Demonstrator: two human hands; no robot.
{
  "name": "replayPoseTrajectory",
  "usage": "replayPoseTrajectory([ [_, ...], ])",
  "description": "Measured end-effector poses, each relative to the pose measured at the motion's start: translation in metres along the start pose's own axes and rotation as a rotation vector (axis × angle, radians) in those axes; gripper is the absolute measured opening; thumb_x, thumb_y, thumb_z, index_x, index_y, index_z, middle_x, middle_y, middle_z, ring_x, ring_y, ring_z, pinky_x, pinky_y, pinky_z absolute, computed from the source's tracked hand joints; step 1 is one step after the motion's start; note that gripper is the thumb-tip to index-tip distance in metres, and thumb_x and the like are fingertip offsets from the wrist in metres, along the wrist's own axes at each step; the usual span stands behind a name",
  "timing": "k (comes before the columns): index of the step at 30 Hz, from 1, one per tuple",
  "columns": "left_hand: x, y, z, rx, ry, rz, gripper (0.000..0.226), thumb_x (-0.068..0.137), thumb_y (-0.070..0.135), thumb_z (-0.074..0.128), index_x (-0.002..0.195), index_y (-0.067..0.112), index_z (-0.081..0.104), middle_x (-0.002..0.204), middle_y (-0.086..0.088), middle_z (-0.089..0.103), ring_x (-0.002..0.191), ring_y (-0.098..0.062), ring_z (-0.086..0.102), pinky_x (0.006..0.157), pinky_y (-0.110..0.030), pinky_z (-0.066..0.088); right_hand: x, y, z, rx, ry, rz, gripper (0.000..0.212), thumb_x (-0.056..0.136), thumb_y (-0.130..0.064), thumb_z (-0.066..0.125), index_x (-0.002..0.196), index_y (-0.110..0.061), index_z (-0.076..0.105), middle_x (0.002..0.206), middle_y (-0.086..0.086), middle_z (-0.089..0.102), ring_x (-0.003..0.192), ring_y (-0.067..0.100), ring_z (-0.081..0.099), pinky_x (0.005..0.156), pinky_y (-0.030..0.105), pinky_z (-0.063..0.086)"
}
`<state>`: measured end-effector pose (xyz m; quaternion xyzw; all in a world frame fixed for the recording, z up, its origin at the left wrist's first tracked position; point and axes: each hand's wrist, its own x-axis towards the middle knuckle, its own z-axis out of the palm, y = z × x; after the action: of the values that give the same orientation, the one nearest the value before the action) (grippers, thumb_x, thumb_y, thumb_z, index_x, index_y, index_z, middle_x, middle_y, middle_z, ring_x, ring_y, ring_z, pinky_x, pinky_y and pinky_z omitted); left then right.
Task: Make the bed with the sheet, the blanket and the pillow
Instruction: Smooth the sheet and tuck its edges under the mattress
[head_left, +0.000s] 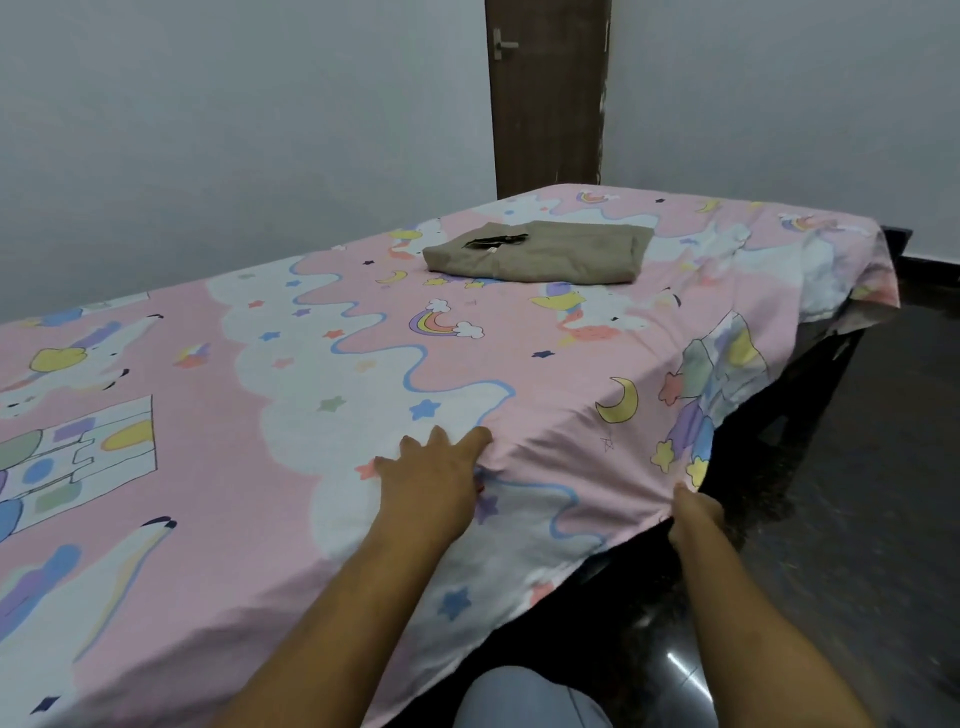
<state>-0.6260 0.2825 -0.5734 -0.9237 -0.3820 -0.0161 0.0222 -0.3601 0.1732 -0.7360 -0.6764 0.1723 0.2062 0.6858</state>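
**Smoothing the sheet at the bedside**

Pressing the left hand (431, 483) flat, fingers spread, on the pink cartoon-print sheet (332, 332) spread over the bed (826, 374); gripping its hanging edge in the right hand (693, 519). Farther along, atop the sheet, a folded tan blanket (540, 252).

Left hand (431, 483) presses sheet (311, 338) — right (693, 525) (apparently) pinches.

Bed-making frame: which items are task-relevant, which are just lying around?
Job: sheet; left hand, flat on it; right hand, gripping its edge; folded tan cloth, possibly the blanket.
Not job: door; door handle; dark floor.
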Motion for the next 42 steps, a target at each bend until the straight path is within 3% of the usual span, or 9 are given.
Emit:
replayPoseTrajectory([
  [5,0.001,0.004,0.003,0.041,0.003,-0.008,0.042,0.094,0.041,0.046,0.13,0.038,0.025,0.119,-0.005,0.044,0.108,-0.032,0.045,0.091,-0.049,0.041,0.012,-0.02,0.013,0.129,-0.124,0.055,0.052,0.09,-0.036,0.065,0.124,0.003,0.055,0.122,0.015,0.059,0.108,0.036,0.06,0.095,0.047,0.049],
  [16,0.001,0.009,0.015,0.114,0.011,-0.048,0.057,0.094,0.048,0.044,0.139,0.038,0.011,0.151,-0.011,0.023,0.139,-0.039,0.019,0.104,-0.063,0.024,0.027,-0.004,-0.001,0.003,0.136,-0.104,0.029,0.095,-0.013,0.053,0.118,0.004,0.059,0.115,0.02,0.063,0.09,0.027,0.057,0.082,0.034,0.046],
  [23,-0.004,0.011,0.014,0.117,0.044,-0.043,0.056,0.096,0.047,0.04,0.142,0.038,0.009,0.154,-0.011,0.017,0.142,-0.035,0.013,0.106,-0.06,0.023,-0.025,0.026,0.012,0.262,-0.178,0.129,0.046,0.087,-0.053,0.06,0.105,-0.01,0.059,0.105,0.009,0.061,0.089,0.029,0.059,0.08,0.04,0.05],
  [26,-0.006,0.012,0.017,0.119,0.065,-0.043,0.059,0.097,0.046,0.041,0.145,0.036,0.007,0.155,-0.014,0.014,0.144,-0.033,0.01,0.108,-0.059,0.022,-0.038,0.046,0.023,0.256,-0.167,0.127,0.044,0.091,-0.043,0.059,0.109,-0.003,0.061,0.104,0.019,0.061,0.096,0.035,0.061,0.082,0.044,0.049],
  [29,-0.011,0.015,0.023,0.165,0.088,-0.039,0.06,0.099,0.038,0.04,0.147,0.033,0.003,0.156,-0.017,0.01,0.145,-0.032,0.007,0.111,-0.057,0.018,-0.041,0.049,0.034,0.226,-0.158,0.022,0.035,0.093,-0.03,0.06,0.103,0.004,0.061,0.099,0.02,0.061,0.079,0.027,0.06,0.065,0.034,0.049],
  [32,-0.015,0.016,0.028,0.206,0.098,-0.048,0.064,0.1,0.031,0.04,0.148,0.031,-0.001,0.157,-0.017,0.004,0.146,-0.032,0.003,0.113,-0.055,0.013,-0.035,0.049,0.03,0.04,-0.063,-0.069,0.036,0.094,-0.02,0.058,0.121,0.005,0.057,0.117,0.019,0.061,0.098,0.03,0.059,0.083,0.037,0.048],
  [36,-0.018,0.016,0.028,0.175,0.081,-0.051,0.07,0.099,0.024,0.042,0.15,0.029,-0.005,0.158,-0.015,0.0,0.147,-0.03,0.0,0.114,-0.053,0.009,-0.026,0.044,0.019,-0.174,0.017,-0.09,0.031,0.097,-0.025,0.052,0.108,0.002,0.062,0.118,0.025,0.061,0.099,0.036,0.058,0.091,0.045,0.048],
  [40,-0.02,0.011,0.019,-0.035,0.099,0.004,0.062,0.096,0.031,0.049,0.147,0.031,0.014,0.154,-0.012,0.02,0.144,-0.027,0.015,0.115,-0.048,0.015,-0.05,0.019,0.029,-0.275,0.194,-0.128,0.035,0.092,-0.021,0.06,0.123,-0.004,0.052,0.139,0.019,0.039,0.125,0.042,0.037,0.101,0.051,0.037],
  [42,-0.021,0.001,0.003,-0.456,0.105,0.043,0.049,0.092,0.026,0.056,0.137,0.031,0.036,0.138,-0.005,0.047,0.13,-0.022,0.042,0.107,-0.034,0.032,-0.075,0.001,0.037,-0.246,0.295,-0.335,0.034,0.09,-0.017,0.059,0.122,-0.011,0.052,0.139,0.015,0.038,0.125,0.038,0.034,0.102,0.05,0.032],
])
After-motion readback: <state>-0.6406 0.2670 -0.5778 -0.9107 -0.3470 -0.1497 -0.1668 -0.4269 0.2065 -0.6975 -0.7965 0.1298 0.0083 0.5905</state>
